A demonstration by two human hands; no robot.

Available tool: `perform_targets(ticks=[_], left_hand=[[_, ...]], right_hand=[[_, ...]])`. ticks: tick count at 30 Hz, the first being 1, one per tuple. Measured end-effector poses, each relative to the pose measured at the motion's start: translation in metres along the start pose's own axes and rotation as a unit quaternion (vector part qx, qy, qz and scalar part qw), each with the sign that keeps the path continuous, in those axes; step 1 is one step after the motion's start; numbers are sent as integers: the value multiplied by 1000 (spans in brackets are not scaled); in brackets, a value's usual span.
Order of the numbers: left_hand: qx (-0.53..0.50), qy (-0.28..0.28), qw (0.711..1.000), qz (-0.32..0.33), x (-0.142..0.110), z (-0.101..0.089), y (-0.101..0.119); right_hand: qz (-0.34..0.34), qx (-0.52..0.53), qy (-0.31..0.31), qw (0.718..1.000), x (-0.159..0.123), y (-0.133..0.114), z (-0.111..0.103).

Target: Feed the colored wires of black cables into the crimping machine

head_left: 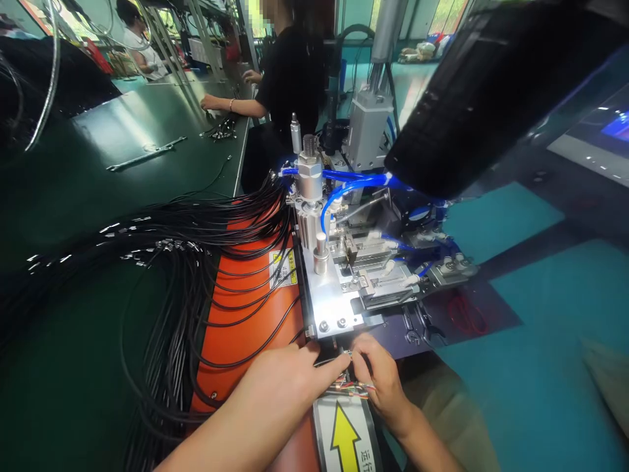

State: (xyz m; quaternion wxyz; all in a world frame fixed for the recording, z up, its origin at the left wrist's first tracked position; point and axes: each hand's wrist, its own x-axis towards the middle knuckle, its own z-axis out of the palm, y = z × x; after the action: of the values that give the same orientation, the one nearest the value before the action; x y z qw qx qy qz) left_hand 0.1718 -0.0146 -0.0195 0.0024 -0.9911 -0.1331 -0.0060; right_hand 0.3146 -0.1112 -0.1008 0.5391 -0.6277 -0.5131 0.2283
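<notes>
My left hand [289,380] and my right hand [378,377] meet at the near edge of a small metal machine [339,288]. Both pinch the stripped end of a thin cable [346,387], whose coloured inner wires fan out between the fingertips. The cable end lies just above a label with a yellow arrow [344,436] pointing toward the machine. Blue air hoses [344,190] loop over the machine's top.
A big bundle of black cables [187,275] sprawls over the orange plate [246,328] and green bench [73,367] to the left. A black tilted screen [491,85] hangs at upper right. Another person in black [289,78] works at the far bench.
</notes>
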Motion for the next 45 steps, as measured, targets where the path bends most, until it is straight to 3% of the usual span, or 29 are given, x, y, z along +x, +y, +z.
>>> perform_targets(ticks=[3,8,13,17,20,25,31,36,41,45], left_hand=[[-11,-7,1000,-17,1,-5,5],[-15,57,998,-17,-10,-3,11],[-88,100,991,-19,-31,5,6],[-136,122,983,-5,-34,2,2],[-156,108,982,0,-33,1,0],[-182,51,982,-4,-31,-2,-2],[-174,49,983,-4,-27,-5,-2],[-158,54,986,-5,-29,-1,-2],[-28,113,992,-50,-29,0,1],[-9,134,989,-64,-27,-2,4]], right_hand=[[56,13,-31,998,6,-6,-3],[141,67,-103,982,16,-19,-13],[185,108,-110,971,15,-21,-14],[208,153,-105,960,14,-21,-11],[223,196,-103,949,13,-20,-10],[211,162,-98,959,15,-21,-14],[256,220,-116,934,19,-27,-14],[252,240,-83,934,10,-20,-18],[192,93,3,977,1,-30,-25],[145,4,21,989,0,-44,-23]])
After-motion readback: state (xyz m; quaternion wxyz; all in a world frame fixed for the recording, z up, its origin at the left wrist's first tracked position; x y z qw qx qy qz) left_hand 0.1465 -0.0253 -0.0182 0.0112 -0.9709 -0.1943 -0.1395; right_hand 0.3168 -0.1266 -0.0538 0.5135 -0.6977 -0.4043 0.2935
